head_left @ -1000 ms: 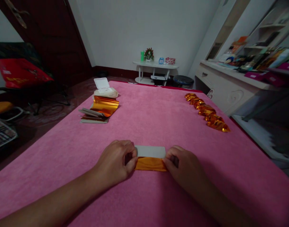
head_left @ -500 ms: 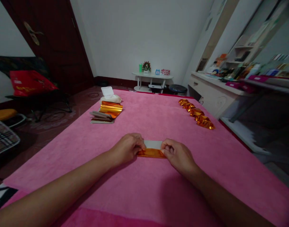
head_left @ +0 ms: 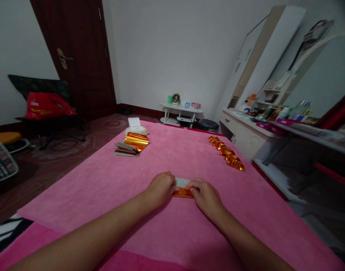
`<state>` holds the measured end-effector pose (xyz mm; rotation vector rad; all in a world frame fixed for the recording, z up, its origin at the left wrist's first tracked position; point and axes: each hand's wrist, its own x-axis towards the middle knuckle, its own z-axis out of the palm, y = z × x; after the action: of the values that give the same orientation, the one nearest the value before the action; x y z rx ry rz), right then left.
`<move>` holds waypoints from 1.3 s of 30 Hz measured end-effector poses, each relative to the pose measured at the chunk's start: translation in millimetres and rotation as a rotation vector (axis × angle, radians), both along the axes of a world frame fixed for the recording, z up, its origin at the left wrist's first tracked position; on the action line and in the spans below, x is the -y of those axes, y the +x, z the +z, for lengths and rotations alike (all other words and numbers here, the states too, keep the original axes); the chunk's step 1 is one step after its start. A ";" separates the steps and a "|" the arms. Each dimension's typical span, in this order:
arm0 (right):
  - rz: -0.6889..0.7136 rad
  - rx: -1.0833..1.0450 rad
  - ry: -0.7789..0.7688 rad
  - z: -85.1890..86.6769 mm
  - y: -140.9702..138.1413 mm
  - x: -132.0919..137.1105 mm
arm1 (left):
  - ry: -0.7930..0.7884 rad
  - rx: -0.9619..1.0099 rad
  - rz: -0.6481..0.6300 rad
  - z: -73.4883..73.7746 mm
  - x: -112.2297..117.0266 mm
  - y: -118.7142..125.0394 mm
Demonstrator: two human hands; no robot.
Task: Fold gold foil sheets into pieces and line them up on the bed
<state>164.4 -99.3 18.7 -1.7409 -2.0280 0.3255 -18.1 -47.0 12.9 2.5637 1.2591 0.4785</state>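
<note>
A small sheet of gold foil paper [head_left: 182, 192] lies on the pink cloth in front of me, its near side folded up in an orange-gold band and its pale backing showing beyond. My left hand [head_left: 162, 189] pinches the left end, with the fingers closed. At the other end my right hand [head_left: 204, 195] is closed too, thumb and fingers pressed on the fold. The fingertips hide both ends of the paper. A stack of gold foil sheets [head_left: 136, 141] with grey backs rests at the far left. Several folded gold foil pieces [head_left: 226, 153] form a row at the right.
The pink cloth [head_left: 110, 195] covers the surface under my hands. Behind the foil stack sits a pack of wipes [head_left: 136, 130] with its white lid raised. A dressing table [head_left: 240, 126] stands at right; a low white table [head_left: 181, 108] is by the wall.
The view has tilted up and shifted, so the scene sits lower. My hands have come closer together along the foil paper, covering more of its ends. The right hand's fingers lie further over the fold.
</note>
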 end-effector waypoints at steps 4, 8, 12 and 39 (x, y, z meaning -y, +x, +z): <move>-0.005 0.018 0.009 -0.2 -1.3 4.4 | -0.103 0.226 -0.013 -14.1 -2.6 -9.3; -0.003 0.023 0.011 -0.4 -1.1 6.2 | -0.298 0.329 -0.121 -16.7 -8.8 -14.5; -0.002 0.036 0.026 0.6 -1.1 8.2 | -0.261 0.279 -0.162 -13.7 -8.5 -14.7; 0.140 0.220 -0.053 -5.8 -92.7 58.6 | -0.013 0.081 -0.154 -18.4 -9.5 -15.8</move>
<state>71.8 -157.9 12.9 -1.7349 -2.3239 0.2421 -33.8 -37.5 -5.6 2.5770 1.0256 0.5343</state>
